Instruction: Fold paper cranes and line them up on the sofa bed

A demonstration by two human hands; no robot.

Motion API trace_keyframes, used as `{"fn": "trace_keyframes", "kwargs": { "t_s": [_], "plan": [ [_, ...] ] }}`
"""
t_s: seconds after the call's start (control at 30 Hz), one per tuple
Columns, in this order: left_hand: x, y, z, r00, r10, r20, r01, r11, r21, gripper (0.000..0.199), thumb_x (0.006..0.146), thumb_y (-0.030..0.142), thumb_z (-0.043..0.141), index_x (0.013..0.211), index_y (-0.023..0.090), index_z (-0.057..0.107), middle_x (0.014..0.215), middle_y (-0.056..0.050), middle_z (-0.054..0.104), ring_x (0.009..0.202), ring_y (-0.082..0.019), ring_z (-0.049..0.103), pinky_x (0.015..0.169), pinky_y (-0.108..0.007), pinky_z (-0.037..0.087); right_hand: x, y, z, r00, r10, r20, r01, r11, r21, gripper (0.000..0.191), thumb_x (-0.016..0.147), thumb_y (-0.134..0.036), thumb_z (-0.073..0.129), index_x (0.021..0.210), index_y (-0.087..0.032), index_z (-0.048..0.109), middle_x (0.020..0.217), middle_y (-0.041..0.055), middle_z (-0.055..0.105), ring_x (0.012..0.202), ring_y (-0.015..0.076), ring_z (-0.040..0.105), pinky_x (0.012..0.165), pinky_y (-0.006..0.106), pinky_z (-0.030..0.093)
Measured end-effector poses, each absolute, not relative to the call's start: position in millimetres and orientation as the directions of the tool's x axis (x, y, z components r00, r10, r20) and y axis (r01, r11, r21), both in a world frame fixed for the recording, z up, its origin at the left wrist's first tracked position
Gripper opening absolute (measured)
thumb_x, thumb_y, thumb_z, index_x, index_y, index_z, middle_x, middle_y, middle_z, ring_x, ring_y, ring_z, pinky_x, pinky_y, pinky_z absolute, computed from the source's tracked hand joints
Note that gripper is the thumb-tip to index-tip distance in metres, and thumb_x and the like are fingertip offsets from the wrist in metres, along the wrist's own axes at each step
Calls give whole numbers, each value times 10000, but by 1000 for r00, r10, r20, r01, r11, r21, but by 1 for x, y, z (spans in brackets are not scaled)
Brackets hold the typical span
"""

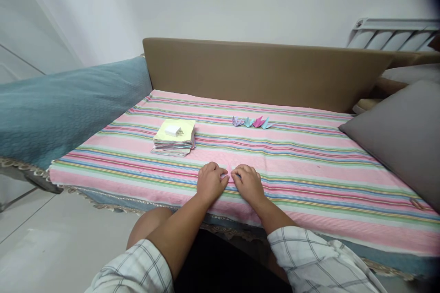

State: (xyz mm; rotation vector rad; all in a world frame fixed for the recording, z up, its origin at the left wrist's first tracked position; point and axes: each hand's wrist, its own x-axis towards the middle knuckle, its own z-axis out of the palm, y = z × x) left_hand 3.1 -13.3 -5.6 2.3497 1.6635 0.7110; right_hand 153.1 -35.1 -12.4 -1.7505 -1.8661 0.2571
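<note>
While both forearms, in rolled plaid sleeves (134,268), reach forward over a striped pink cloth (295,151), a small piece of pink paper (229,170) lies between the person's two hands near the front edge of the seat. The left hand (212,182) is curled just to the paper's left, its thumb and forefinger pinching that side; the right hand (248,184) mirrors it from the right, fingertips closed on the opposite side. The paper stands out slightly beyond the fingertips, pointing away from the person, but it is too small and too close in color to the cloth to make out its folds. Farther back, beyond the right hand, four folded paper figures (258,122) sit in a row: lilac, light blue, magenta and light blue. Left of them, well apart from the hands, is a stack of square paper sheets (187,129), pale yellow on top, bearing a small white box (172,130).
</note>
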Motion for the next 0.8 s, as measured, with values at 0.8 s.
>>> {"fn": "trace_keyframes", "kwargs": {
  "t_s": [0.8],
  "plan": [
    [3, -21, -6, 326, 878, 350, 837, -441, 326, 291, 800, 300, 590, 1089, 308, 628, 976, -43, 519, 977, -208, 463, 882, -360, 349, 154, -35, -14, 15, 961, 275, 868, 124, -482, 152, 845, -285, 510, 861, -259, 659, 1036, 24, 611, 976, 192, 497, 788, 319, 345]
  ]
}}
